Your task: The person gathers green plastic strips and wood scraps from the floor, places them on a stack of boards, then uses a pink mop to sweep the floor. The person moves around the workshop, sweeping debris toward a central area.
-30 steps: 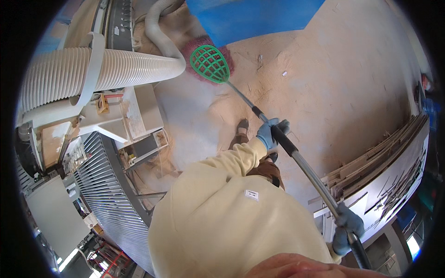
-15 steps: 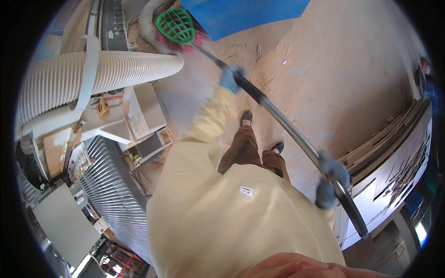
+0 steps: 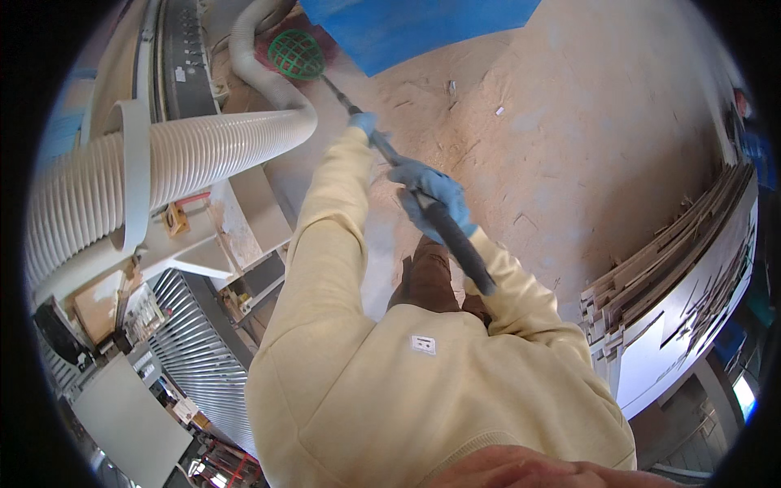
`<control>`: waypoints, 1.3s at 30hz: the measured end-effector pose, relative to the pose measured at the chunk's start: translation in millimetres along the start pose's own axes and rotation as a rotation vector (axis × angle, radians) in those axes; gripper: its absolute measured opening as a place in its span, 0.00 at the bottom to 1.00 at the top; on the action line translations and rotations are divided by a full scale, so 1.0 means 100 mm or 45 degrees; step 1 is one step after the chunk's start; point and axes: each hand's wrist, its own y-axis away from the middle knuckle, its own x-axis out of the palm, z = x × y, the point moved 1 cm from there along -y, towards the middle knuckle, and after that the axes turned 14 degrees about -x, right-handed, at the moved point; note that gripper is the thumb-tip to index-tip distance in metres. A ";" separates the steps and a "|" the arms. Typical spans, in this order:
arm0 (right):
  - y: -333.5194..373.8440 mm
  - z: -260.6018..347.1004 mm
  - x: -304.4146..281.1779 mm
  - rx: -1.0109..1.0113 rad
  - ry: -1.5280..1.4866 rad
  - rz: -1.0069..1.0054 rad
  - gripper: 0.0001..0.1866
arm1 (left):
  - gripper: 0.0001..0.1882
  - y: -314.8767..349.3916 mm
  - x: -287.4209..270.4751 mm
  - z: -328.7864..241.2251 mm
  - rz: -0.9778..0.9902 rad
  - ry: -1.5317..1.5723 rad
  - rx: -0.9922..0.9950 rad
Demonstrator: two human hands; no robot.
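Note:
A long-handled broom with a green lattice head [image 3: 296,54] and reddish bristles reaches out to the far left, low over the dusty floor. My left hand [image 3: 363,124], in a light blue glove, is closed round the handle farther from me. Close behind it, my right hand [image 3: 435,195] in a blue-grey glove grips the dark part of the handle. The handle's near end [image 3: 480,276] points back toward my body, over my right forearm. The bristles are partly hidden beneath the green head, so their contact with the floor is unclear.
A ribbed white hose [image 3: 220,150] curves along the left, beside a machine with a roller bed [image 3: 195,350]. A blue sheet-like surface [image 3: 415,28] lies at the far side. Stacked wooden strips [image 3: 675,252] stand at the right. Sawdust and scraps [image 3: 496,154] cover the floor.
My right hand has come in from the lower right, close to my left. Both arms now reach forward, my left hand farther out and leftward. The broom head has shifted slightly left.

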 end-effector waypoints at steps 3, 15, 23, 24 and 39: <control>0.18 0.54 -0.56 -0.072 0.168 0.127 0.11 | 0.23 0.53 0.58 0.51 0.327 0.321 -0.182; 2.63 4.00 -3.28 0.429 0.252 -0.211 0.07 | 0.24 4.19 3.31 3.42 0.962 0.147 -0.357; 3.64 5.12 -4.36 0.078 0.261 -0.245 0.14 | 0.12 4.44 4.14 3.96 0.768 1.094 -0.768; 3.73 5.19 -4.45 0.055 0.283 -0.328 0.15 | 0.10 4.47 4.21 4.01 0.676 1.068 -0.746; 2.86 4.46 -4.43 0.030 -0.160 -0.057 0.16 | 0.07 4.04 3.31 3.84 0.649 1.441 -0.637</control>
